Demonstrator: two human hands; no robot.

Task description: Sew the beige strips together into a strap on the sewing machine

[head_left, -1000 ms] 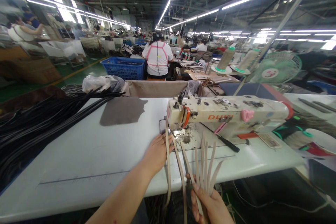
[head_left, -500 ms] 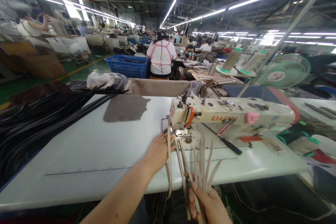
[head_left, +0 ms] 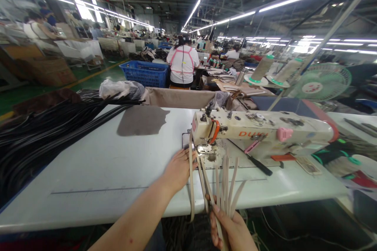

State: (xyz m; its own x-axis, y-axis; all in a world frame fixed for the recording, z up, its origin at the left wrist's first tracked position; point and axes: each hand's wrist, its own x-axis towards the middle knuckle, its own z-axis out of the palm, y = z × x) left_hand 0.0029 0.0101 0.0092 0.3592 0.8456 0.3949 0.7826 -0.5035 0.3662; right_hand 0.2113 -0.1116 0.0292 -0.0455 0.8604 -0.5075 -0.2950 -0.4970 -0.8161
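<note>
My left hand [head_left: 179,166] lies flat on the white table at the sewing machine's needle area, fingers stretched toward the presser foot [head_left: 205,149]. A narrow beige strip [head_left: 191,192] hangs down across its fingertips and over the table's front edge. Two more strips run from beside those fingers toward my right hand [head_left: 229,227]. That hand is closed around a bundle of beige strips [head_left: 226,182] at the front edge, their loose ends fanning upward. Whether the left fingertips pinch any strip is hidden. The sewing machine [head_left: 259,129] stands just beyond both hands.
A brown material piece [head_left: 143,120] lies on the table [head_left: 103,160]. Long black strips [head_left: 59,145] are heaped at left. A black-handled tool [head_left: 259,164] rests by the machine. Behind are a blue basket [head_left: 144,74], a seated co-worker [head_left: 182,62], thread cones [head_left: 262,68] and a fan [head_left: 324,82].
The whole view has shifted slightly. My right hand and its bundle have moved a little left relative to the machine; my left hand stays in place by the needle.
</note>
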